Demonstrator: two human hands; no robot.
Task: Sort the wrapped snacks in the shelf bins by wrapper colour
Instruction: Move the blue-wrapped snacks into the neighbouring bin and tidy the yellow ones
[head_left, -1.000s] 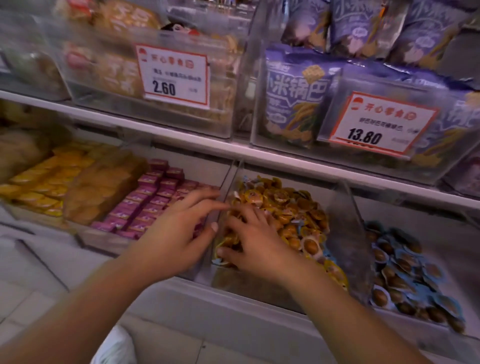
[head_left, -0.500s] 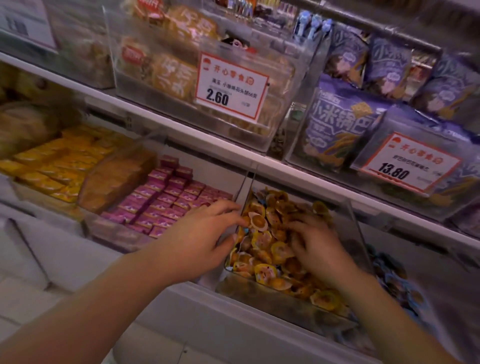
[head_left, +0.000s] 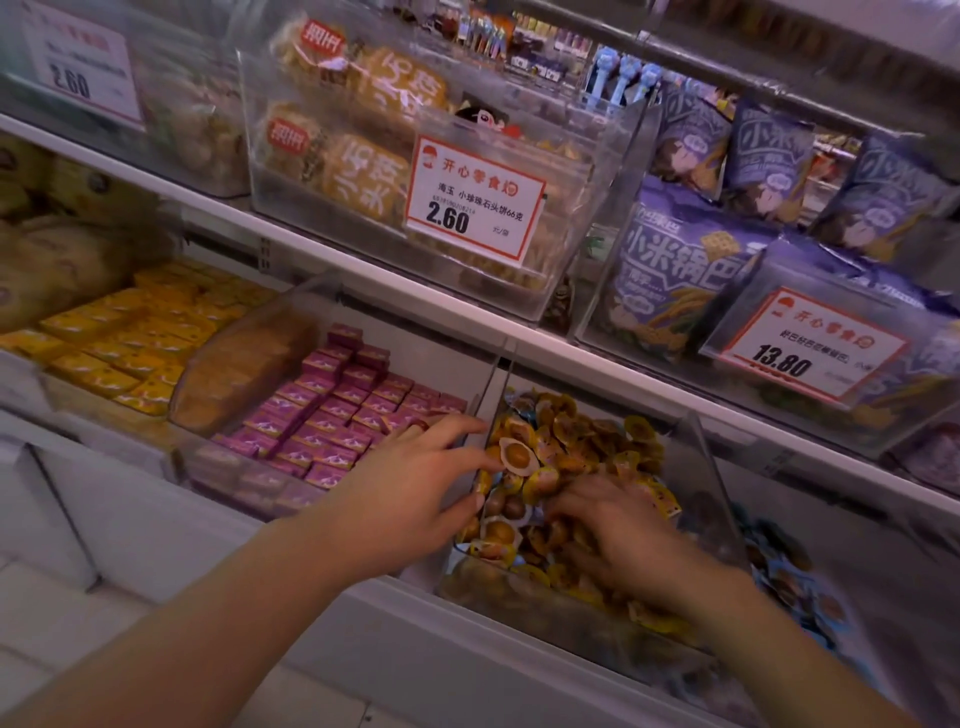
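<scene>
Now | left hand (head_left: 410, 488) fingers spread over bin divider (head_left: 496, 384) | right hand (head_left: 618, 540) grip unclear (blurred), in yellow snacks (head_left: 571, 447), jumbled

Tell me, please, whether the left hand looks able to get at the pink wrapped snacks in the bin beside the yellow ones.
Probably yes. The left hand hovers at the clear divider, fingers spread, right beside the pink wrapped snacks. Their bin is open on top and nothing covers them.
</scene>
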